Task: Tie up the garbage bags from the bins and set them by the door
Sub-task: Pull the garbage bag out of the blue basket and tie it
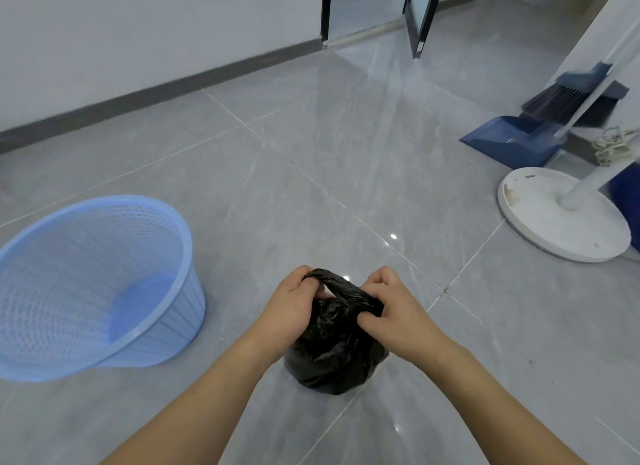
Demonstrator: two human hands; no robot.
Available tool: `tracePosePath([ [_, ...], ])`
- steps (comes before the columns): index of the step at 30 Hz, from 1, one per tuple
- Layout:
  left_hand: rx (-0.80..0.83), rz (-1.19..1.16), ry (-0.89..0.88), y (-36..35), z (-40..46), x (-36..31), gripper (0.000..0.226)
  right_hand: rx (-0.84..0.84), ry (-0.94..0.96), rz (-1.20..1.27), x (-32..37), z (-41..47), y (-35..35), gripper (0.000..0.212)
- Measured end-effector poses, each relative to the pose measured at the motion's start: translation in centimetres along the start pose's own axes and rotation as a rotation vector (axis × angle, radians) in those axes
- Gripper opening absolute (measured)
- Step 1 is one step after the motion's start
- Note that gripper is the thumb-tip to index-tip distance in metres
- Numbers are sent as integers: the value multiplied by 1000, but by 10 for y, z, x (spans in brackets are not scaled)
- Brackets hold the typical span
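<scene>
We see a small black garbage bag (332, 357) sitting on the grey tiled floor (346, 153) in the near centre, bulging and crinkled, its contents hidden by the glossy plastic. To its left a light blue plastic bin (104, 277) with a perforated wall stands tilted, its mouth toward us and no liner in it. Our left hand (291, 308) curls its fingers (304, 281) round one end of a twisted band of the bag's top, and our right hand (391, 308) pinches the other end, so the band arches between them. At the far right a white round fan base (554, 218) stands near a blue dustpan (512, 142) and a dark-bristled broom (561, 97). A door (420, 14) stands ajar far off.
</scene>
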State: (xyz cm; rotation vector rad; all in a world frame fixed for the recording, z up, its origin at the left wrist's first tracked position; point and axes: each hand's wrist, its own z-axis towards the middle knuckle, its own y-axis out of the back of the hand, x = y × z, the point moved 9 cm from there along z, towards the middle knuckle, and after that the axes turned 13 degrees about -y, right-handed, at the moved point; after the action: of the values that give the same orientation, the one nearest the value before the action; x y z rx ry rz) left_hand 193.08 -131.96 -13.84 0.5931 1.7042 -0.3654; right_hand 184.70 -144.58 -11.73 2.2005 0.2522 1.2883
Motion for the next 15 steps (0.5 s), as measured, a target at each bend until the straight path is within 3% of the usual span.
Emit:
tracePosePath([
  [5,-5,68,125,-3,-1,18,20,-273,104,-344,0,-5,9,25],
  [10,33,31,231,-4,-2,27,15,-185,166,-426,2,-9,1,50],
  [15,64,-4,156,-1,-7,19,26,-104,183,-352,3,-11,4,31],
])
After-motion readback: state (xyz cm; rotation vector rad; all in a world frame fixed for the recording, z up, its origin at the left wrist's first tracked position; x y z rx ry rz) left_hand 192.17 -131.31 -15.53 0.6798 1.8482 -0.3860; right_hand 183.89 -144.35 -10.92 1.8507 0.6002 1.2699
